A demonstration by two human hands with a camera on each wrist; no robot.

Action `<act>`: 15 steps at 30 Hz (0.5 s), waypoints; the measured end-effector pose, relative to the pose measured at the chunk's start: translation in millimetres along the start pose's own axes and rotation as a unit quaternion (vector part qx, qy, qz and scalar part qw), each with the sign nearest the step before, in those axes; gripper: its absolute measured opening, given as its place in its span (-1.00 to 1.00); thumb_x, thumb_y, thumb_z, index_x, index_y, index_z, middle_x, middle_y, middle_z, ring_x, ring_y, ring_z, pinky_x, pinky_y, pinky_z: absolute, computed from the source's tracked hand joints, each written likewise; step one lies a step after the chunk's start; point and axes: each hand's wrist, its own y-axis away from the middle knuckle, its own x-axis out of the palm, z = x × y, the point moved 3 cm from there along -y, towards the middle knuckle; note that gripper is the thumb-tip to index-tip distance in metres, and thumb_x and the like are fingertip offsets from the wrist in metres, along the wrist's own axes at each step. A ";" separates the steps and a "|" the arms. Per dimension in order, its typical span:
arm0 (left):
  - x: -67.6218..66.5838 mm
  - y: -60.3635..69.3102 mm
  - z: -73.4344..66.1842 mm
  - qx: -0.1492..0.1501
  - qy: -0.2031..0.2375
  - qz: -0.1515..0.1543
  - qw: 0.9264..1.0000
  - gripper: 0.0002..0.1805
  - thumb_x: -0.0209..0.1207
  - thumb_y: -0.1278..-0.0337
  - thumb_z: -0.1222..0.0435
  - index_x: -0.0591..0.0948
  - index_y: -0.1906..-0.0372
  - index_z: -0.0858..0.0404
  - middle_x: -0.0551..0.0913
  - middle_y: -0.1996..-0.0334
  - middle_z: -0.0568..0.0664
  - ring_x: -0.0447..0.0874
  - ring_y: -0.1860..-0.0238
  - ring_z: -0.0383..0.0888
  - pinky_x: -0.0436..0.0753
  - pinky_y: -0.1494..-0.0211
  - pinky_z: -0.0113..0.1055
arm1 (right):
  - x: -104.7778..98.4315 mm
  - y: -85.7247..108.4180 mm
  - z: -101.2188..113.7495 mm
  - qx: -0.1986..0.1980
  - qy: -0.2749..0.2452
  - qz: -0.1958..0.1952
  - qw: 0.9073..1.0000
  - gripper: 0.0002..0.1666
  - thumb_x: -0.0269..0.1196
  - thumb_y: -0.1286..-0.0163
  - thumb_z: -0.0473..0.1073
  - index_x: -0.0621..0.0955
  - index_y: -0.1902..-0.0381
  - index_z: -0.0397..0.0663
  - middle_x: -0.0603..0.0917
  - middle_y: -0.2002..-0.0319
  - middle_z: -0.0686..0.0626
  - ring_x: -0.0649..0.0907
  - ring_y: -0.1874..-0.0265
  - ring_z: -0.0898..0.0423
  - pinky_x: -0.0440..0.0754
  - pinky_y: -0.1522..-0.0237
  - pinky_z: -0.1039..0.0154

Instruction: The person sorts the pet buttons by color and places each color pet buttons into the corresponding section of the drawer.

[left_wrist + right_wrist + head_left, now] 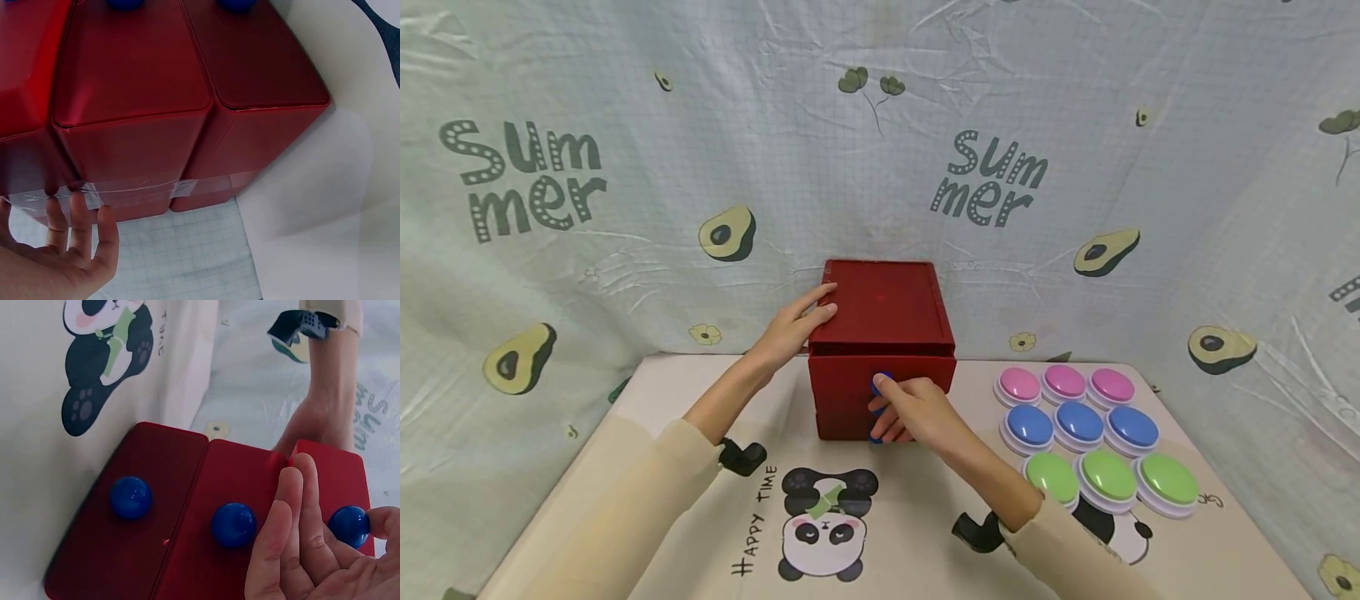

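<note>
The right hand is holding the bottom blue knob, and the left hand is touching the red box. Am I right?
Almost, but you've got the wrong knob. The right hand is holding the top blue knob, as the right wrist view shows. The left hand is touching the red box, just as you said.

place: screened-off tabletop nook; avocado-print sheet (pixel 820 150) around; panda-print table (pixel 917 525)

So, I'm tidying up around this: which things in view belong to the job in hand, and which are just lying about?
In the job:
red cabinet, left hand touching it
top drawer, slightly out
its blue knob, held by the right hand

Lying about:
pink buttons
blue buttons
green buttons
</note>
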 end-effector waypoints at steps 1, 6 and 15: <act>0.1 -0.1 0.1 0.000 0.000 0.000 1.000 -0.34 -0.01 -0.53 -0.13 0.20 -0.62 -0.22 0.54 -0.37 0.22 0.65 -0.24 0.17 0.67 -0.22 0.06 | 0.2 1.8 -0.2 -0.001 0.000 0.000 1.000 -0.28 0.04 -0.59 0.27 0.75 0.10 -0.30 0.81 0.46 -0.12 0.76 0.51 0.08 0.71 0.37 0.20; 0.2 -0.9 2.0 0.000 -0.004 0.002 1.000 -0.34 -0.02 -0.53 -0.15 0.21 -0.62 -0.24 0.51 -0.40 0.20 0.63 -0.26 0.18 0.65 -0.23 0.11 | 1.5 11.3 -1.4 -0.009 0.001 0.000 1.000 -0.33 0.06 -0.59 0.26 0.77 0.16 -0.25 0.79 0.50 -0.10 0.78 0.50 0.02 0.72 0.36 0.21; -0.2 -1.8 3.8 -0.003 -0.005 0.001 1.000 -0.35 -0.01 -0.52 -0.15 0.22 -0.61 -0.25 0.48 -0.42 0.20 0.59 -0.29 0.19 0.63 -0.24 0.12 | 5.3 28.0 0.7 -0.028 0.018 0.002 0.999 -0.31 0.06 -0.60 0.23 0.76 0.15 -0.32 0.79 0.51 -0.09 0.77 0.49 0.04 0.74 0.32 0.12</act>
